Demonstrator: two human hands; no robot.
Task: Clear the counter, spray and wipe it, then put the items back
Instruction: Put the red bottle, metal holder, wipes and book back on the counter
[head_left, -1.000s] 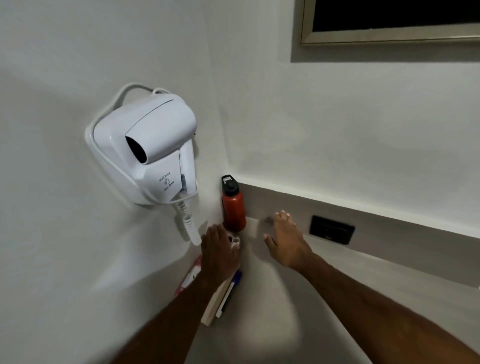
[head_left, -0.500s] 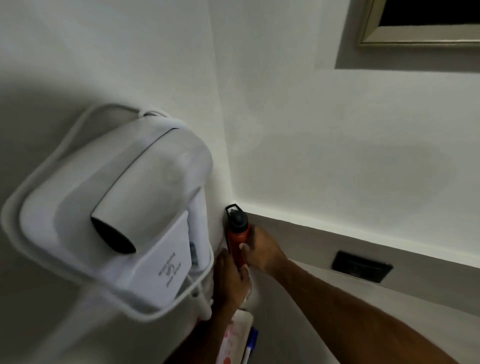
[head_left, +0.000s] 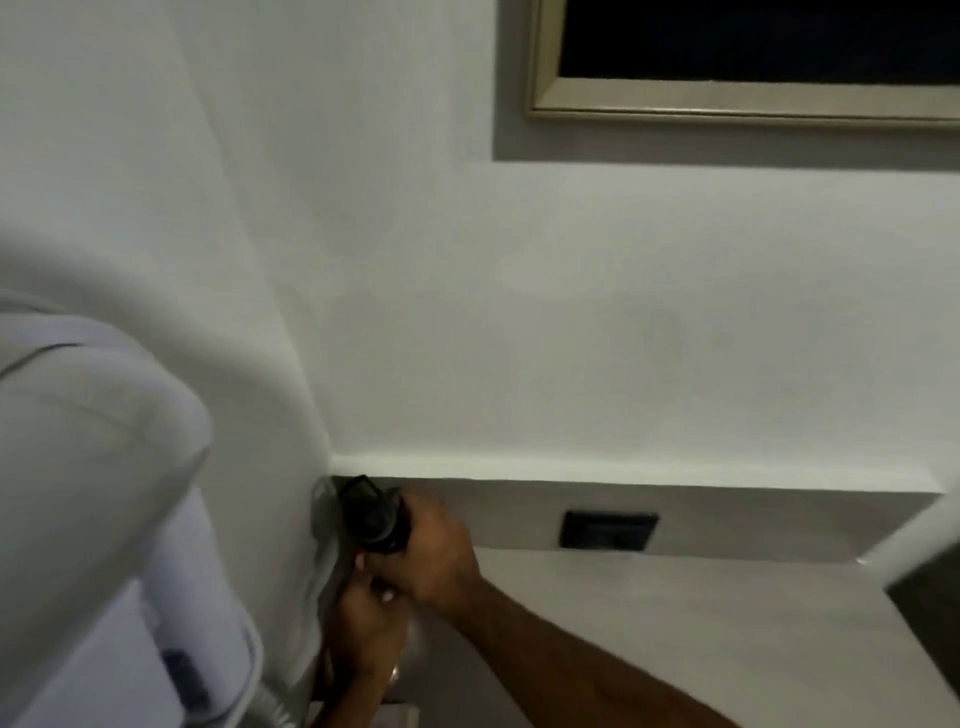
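In the back left corner of the pale counter (head_left: 675, 623) stands the red bottle, of which only its black looped cap (head_left: 371, 519) shows. My right hand (head_left: 431, 556) is wrapped around the bottle's body just under the cap and hides the red part. Just below it, against the left wall, my left hand (head_left: 363, 634) has its fingers curled at the bottle's base. I cannot tell whether it holds anything. A pale corner of the book (head_left: 400, 714) peeks out at the bottom edge.
A white wall-mounted hair dryer (head_left: 93, 493) fills the left side, very close and blurred, with its cord (head_left: 270, 712) hanging below. A black socket (head_left: 608, 530) sits in the backsplash. A framed dark panel (head_left: 727, 104) hangs above. A dark edge (head_left: 930, 597) bounds the counter's right end.
The view has moved in closer and lower. My right hand went from flat on the counter to gripping the bottle. My left hand has moved up beside the bottle's base.
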